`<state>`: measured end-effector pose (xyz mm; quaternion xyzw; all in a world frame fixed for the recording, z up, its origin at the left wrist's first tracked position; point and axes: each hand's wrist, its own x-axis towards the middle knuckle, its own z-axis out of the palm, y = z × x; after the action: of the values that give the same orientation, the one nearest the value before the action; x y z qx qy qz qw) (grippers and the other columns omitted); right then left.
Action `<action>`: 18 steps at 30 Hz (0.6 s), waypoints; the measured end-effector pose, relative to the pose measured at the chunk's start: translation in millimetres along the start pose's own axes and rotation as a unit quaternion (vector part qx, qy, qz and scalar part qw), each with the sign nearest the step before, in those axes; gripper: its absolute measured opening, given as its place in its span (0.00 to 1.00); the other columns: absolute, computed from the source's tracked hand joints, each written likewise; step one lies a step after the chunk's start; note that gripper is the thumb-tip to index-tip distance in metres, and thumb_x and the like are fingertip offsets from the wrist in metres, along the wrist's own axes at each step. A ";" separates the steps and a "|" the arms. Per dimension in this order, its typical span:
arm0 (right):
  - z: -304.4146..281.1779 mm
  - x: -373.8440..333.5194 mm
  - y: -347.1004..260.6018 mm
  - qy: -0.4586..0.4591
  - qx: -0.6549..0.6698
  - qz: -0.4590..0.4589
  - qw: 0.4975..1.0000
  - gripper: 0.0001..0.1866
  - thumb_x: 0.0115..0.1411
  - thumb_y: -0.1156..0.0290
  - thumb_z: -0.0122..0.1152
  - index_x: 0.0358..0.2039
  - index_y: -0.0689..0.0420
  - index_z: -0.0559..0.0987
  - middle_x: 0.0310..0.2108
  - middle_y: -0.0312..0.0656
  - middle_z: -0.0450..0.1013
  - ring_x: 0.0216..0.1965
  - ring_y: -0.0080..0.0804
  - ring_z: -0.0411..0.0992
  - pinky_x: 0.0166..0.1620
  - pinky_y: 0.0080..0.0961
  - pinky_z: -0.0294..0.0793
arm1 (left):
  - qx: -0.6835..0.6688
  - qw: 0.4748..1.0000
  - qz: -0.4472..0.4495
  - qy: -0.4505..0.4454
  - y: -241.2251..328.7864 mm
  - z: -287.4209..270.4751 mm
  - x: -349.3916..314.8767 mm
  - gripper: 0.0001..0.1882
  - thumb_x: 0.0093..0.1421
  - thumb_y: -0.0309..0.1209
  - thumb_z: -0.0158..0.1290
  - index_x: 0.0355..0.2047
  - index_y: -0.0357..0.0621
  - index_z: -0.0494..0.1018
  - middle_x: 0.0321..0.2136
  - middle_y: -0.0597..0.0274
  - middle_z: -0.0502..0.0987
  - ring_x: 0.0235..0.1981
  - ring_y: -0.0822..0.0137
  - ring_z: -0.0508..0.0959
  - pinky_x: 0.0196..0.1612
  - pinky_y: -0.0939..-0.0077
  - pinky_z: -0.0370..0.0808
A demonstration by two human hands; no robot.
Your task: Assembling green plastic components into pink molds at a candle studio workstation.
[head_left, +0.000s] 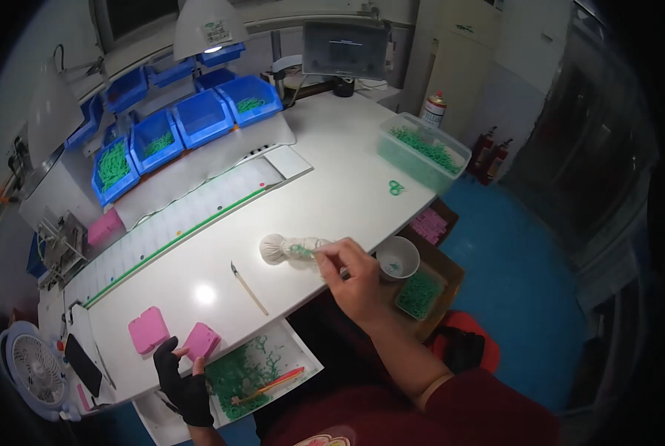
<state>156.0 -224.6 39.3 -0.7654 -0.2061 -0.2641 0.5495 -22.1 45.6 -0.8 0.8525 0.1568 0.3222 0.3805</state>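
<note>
Two hands at the white desk point(340, 178), each with its own piece. The right hand point(352, 281) has thumb and forefinger brought together at the tips; a small green piece point(300, 250) appears pinched there, projecting leftward across the cloth bundle point(275, 249). Key relation: the bundle lies just beyond the right fingertips, its long axis running roughly left to right, with the rounded knob at the left and the other end partly hidden by the hand; the right hand is much the nearer of the two. Contact between green piece and bundle cannot be told. The left hand point(186, 383), in a black glove with the thumb bare, has narrowed its grip onto a pink block point(204, 340) at the near left desk edge; whether the block is lifted clear of the desk cannot be told. A second pink block point(148, 331) lies flat just beyond, to the left. Materials: bundle off-white, fabric-like, gathered and creased at the knob; blocks matte, squarish with notched edges; green piece thin, looped, slightly glossy, plastic-like. A slim knife point(250, 288) with a pale wood-like handle lies between the hands, blade toward the far side. Near side: open drawer point(308, 363) of tangled green bits.
</note>
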 end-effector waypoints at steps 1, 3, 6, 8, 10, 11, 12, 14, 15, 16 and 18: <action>-18.3 12.9 15.4 0.063 -0.036 -0.027 0.997 0.03 0.57 0.78 0.62 0.31 0.61 0.77 0.25 0.40 0.71 0.21 0.29 0.70 0.26 0.25 0.70 | 0.039 0.998 0.045 0.000 -7.0 0.1 2.5 0.19 0.44 0.21 0.62 0.39 0.39 0.73 0.45 0.53 0.73 0.52 0.55 0.72 0.57 0.64 0.66; -59.5 35.2 35.7 0.157 -0.101 -0.031 0.982 0.02 0.58 0.78 0.62 0.31 0.62 0.77 0.25 0.40 0.72 0.21 0.27 0.70 0.27 0.23 0.68 | 0.073 0.993 0.093 0.000 -14.5 2.6 2.6 0.21 0.45 0.22 0.62 0.42 0.39 0.72 0.45 0.54 0.72 0.51 0.57 0.72 0.56 0.66 0.67; -116.6 58.2 66.3 0.249 -0.171 -0.044 0.952 0.04 0.59 0.75 0.62 0.32 0.62 0.78 0.26 0.40 0.72 0.23 0.26 0.71 0.28 0.22 0.69 | 0.077 0.993 0.084 -0.013 -21.6 6.2 4.0 0.27 0.42 0.24 0.63 0.46 0.40 0.71 0.47 0.54 0.71 0.53 0.55 0.70 0.58 0.65 0.65; -144.9 72.0 82.6 0.269 -0.202 -0.038 0.941 0.04 0.59 0.74 0.62 0.32 0.62 0.78 0.26 0.40 0.72 0.24 0.25 0.72 0.28 0.22 0.69 | 0.079 0.992 0.082 -0.046 -29.7 7.1 5.1 0.32 0.40 0.25 0.64 0.49 0.40 0.70 0.48 0.54 0.70 0.54 0.56 0.70 0.58 0.65 0.65; -159.6 89.6 92.1 0.316 -0.251 -0.074 0.912 0.05 0.60 0.73 0.61 0.32 0.62 0.78 0.26 0.40 0.72 0.25 0.27 0.72 0.29 0.23 0.70 | 0.051 0.996 0.055 -0.050 -32.6 8.3 5.8 0.33 0.38 0.25 0.66 0.49 0.40 0.69 0.48 0.54 0.70 0.54 0.54 0.70 0.58 0.64 0.65; -165.2 99.2 95.8 0.316 -0.249 -0.073 0.913 0.05 0.60 0.73 0.61 0.32 0.62 0.78 0.26 0.40 0.72 0.25 0.27 0.72 0.29 0.23 0.70 | 0.023 0.998 0.029 -0.058 -33.2 9.1 6.1 0.35 0.37 0.25 0.68 0.49 0.41 0.69 0.48 0.53 0.70 0.53 0.52 0.70 0.58 0.63 0.65; -169.9 109.5 97.7 0.328 -0.252 -0.085 0.906 0.06 0.61 0.72 0.60 0.32 0.61 0.78 0.27 0.40 0.73 0.25 0.28 0.72 0.29 0.24 0.71 | 0.024 0.998 0.029 -0.057 -33.0 9.8 6.8 0.35 0.37 0.25 0.68 0.49 0.41 0.69 0.48 0.53 0.70 0.53 0.52 0.70 0.58 0.63 0.65; -184.8 131.2 109.3 0.340 -0.256 -0.096 0.900 0.06 0.61 0.71 0.59 0.32 0.61 0.78 0.27 0.41 0.73 0.26 0.29 0.73 0.30 0.25 0.71 | 0.060 0.994 0.035 -0.083 -30.7 11.5 10.0 0.37 0.36 0.26 0.68 0.50 0.41 0.69 0.46 0.54 0.71 0.52 0.53 0.71 0.56 0.64 0.67; -195.2 141.7 124.4 0.316 -0.315 -0.094 0.890 0.06 0.62 0.71 0.59 0.34 0.61 0.79 0.27 0.41 0.74 0.27 0.30 0.74 0.31 0.25 0.72 | 0.059 0.994 0.035 -0.083 -29.6 12.6 11.2 0.37 0.36 0.26 0.68 0.50 0.41 0.69 0.46 0.54 0.71 0.52 0.53 0.71 0.56 0.64 0.67; -202.0 147.7 136.1 0.289 -0.373 -0.092 0.877 0.07 0.62 0.71 0.58 0.35 0.60 0.79 0.28 0.42 0.75 0.28 0.31 0.75 0.32 0.26 0.73 | 0.067 0.993 0.041 -0.087 -28.6 13.1 11.4 0.37 0.35 0.26 0.68 0.50 0.40 0.69 0.46 0.53 0.71 0.51 0.53 0.71 0.55 0.64 0.68; -207.9 155.1 144.5 0.273 -0.400 -0.061 0.873 0.07 0.62 0.71 0.57 0.37 0.60 0.79 0.28 0.42 0.76 0.29 0.30 0.76 0.32 0.25 0.74 | 0.074 0.992 0.044 -0.088 -27.0 14.2 13.2 0.37 0.35 0.26 0.68 0.50 0.40 0.69 0.45 0.53 0.71 0.50 0.54 0.72 0.54 0.64 0.69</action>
<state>326.9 -463.2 84.6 -0.8030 0.0291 -0.5558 0.2134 -3.4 62.5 -22.6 0.9093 0.1086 0.2502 0.3142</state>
